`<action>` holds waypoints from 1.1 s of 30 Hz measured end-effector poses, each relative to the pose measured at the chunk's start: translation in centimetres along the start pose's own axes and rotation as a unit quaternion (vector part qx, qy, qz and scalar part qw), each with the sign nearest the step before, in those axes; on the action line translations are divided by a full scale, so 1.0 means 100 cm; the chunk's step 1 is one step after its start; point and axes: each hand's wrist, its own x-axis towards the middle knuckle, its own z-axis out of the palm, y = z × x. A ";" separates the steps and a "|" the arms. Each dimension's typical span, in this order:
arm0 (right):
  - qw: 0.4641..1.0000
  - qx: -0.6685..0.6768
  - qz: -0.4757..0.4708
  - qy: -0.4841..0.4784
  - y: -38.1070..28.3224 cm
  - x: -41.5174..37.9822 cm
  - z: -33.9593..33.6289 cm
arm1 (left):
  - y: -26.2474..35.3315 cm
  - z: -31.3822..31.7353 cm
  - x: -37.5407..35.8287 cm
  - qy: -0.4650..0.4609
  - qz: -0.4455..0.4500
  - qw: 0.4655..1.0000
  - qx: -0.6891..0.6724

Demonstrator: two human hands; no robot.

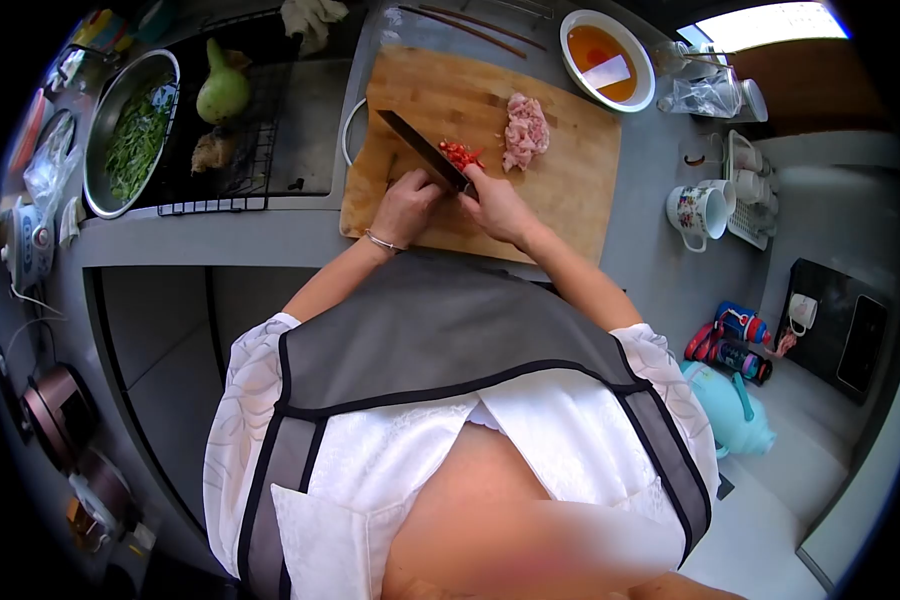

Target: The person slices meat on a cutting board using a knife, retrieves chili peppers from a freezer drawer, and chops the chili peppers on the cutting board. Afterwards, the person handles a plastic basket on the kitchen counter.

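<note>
My right hand (pixel 495 208) is closed around the handle of a kitchen knife (pixel 420 147), whose dark blade points up and left across the wooden cutting board (pixel 570 195). My left hand (pixel 408 208), with a bracelet at the wrist, rests on the board's near side close to the blade. Its fingers are curled together, and whatever they hold is hidden. Beside the blade lies a small heap of chopped red pepper (pixel 460 153), partly behind my right thumb. Farther right on the board sits a pile of chopped pink meat (pixel 526 132).
A white bowl of orange liquid (pixel 607 62) stands behind the board, near chopsticks (pixel 470 28). Left are a sink, a green gourd (pixel 223 88) on a black rack (pixel 262 140), and a metal bowl of greens (pixel 175 80). Cups (pixel 697 213) stand at the right.
</note>
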 end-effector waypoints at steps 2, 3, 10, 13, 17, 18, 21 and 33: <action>1.000 0.021 -0.002 -0.014 -0.001 -0.001 -0.010 | -0.001 0.006 0.002 0.009 -0.006 1.000 -0.006; 1.000 0.012 -0.008 -0.018 -0.007 -0.007 -0.017 | -0.001 0.008 0.004 0.018 -0.012 1.000 -0.012; 0.999 -0.024 0.005 0.030 -0.003 -0.004 0.011 | -0.005 0.000 0.007 0.000 0.012 1.000 -0.019; 1.000 -0.009 -0.010 0.007 -0.005 0.004 -0.008 | 0.000 0.000 0.008 0.006 0.002 1.000 -0.029; 0.999 -0.021 -0.007 -0.036 -0.012 -0.008 -0.021 | -0.003 0.007 0.011 0.033 -0.009 0.999 -0.040; 0.999 -0.021 -0.007 -0.036 -0.009 -0.005 -0.015 | -0.005 0.007 0.010 0.030 -0.017 0.999 -0.026; 0.999 0.008 -0.019 0.026 0.004 0.002 0.004 | -0.007 0.001 0.008 0.021 0.003 1.000 -0.013; 0.999 0.007 -0.016 0.039 0.006 0.007 0.007 | -0.011 0.010 0.005 0.017 -0.015 0.999 -0.028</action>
